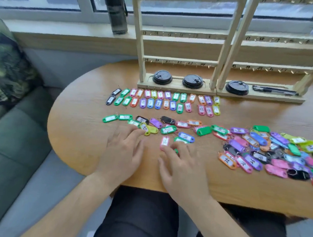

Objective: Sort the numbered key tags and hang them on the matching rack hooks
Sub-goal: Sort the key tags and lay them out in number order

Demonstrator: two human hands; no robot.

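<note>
Two hands lie flat on the oval wooden worktop (77, 131): your left hand (124, 147) and right hand (183, 168), each grip spread and pinching nothing. The pink plastic key tag (164, 143) sits at your right forefinger's tip, between both hands but nearer the right, its long axis running near to far. Beyond it a heap of loose mixed-colour tags (261, 148) sprawls rightward. Farther off lie two sorted rows of tags (164, 102), then the pale wooden racks (180, 61), hooks seemingly bare.

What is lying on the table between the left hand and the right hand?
One pink key tag, lying lengthwise; below it, only bare table. The head view shows this.
</note>
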